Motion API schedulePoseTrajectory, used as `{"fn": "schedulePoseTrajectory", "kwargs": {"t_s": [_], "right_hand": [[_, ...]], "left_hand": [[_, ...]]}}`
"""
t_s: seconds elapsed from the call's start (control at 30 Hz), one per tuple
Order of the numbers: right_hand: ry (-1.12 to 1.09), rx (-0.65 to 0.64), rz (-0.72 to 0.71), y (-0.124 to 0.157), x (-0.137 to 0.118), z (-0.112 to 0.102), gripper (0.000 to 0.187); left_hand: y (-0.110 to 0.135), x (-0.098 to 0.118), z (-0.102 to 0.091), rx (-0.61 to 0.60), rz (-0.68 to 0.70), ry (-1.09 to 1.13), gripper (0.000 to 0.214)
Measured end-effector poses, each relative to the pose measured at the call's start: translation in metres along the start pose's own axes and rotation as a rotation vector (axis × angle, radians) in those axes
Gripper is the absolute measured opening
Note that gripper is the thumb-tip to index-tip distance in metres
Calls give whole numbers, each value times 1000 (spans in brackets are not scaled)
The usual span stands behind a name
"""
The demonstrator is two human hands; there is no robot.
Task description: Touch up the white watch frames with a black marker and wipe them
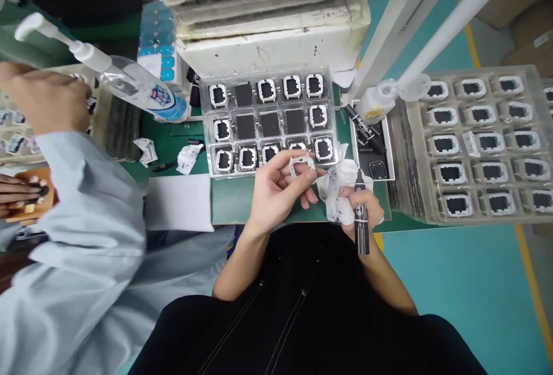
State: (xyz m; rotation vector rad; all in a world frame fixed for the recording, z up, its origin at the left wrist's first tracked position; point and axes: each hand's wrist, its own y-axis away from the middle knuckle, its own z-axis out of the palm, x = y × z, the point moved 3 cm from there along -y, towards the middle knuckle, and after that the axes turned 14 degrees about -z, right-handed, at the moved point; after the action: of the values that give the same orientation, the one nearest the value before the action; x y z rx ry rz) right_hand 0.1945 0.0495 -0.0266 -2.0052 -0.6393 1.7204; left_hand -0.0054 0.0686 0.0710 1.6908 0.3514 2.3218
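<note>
Pinching the white frame (pixel 302 165) by its rim between thumb and fingertips of the left hand (pixel 276 190), grip closed on it, just above the near edge of the green counter (pixel 233 196) and right in front of the clear tray (pixel 206 127). Clasping a black marker (pixel 361 213) upright in the right hand (pixel 358 208), grip curled shut around its barrel, with a crumpled white wipe (pixel 339 182) bunched under the same fingers and touching the frame's right side.

Judging what serves best here: hold by the outer edge only, fingertips off the open middle; turn the frame toward the wipe rather than dragging the wipe across it; angle the marker barrel away so as not to brush the part.

Just beyond, seeing the tray's pockets partly filled with like frames, several dark pockets in the middle rows bare. Further right, noting a stack of larger trays (pixel 415 179) full of similar parts, near a small squeeze bottle (pixel 375 101) and another marker (pixel 365 128). To the left, staying clear of a co-worker's pale sleeve (pixel 86 202) and hand (pixel 43 98), beside a pump bottle (pixel 138 90). At the back, leaving the worn foam crates (pixel 268 18) alone.
</note>
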Motion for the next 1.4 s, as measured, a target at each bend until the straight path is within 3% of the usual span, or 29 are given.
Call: {"fn": "schedulePoseTrajectory", "kwargs": {"t_s": [0.27, 0.47, 0.73, 1.03, 1.4], "right_hand": [[22, 159, -47, -27, -34, 1, 53], [84, 111, -83, -52, -56, -1, 56], [63, 75, 9, -45, -56, -3, 54], [41, -44, 168, -57, -66, 0, 51], [20, -82, 276, -63, -68, 3, 56]], "left_hand": [[19, -19, 3, -29, -106, 16, 35], [22, -25, 3, -69, -142, 61, 33], [23, -29, 2, -87, -167, 107, 30], [27, -36, 0, -82, -118, -16, 26], [25, -35, -7, -52, -50, -315, 20]]}}
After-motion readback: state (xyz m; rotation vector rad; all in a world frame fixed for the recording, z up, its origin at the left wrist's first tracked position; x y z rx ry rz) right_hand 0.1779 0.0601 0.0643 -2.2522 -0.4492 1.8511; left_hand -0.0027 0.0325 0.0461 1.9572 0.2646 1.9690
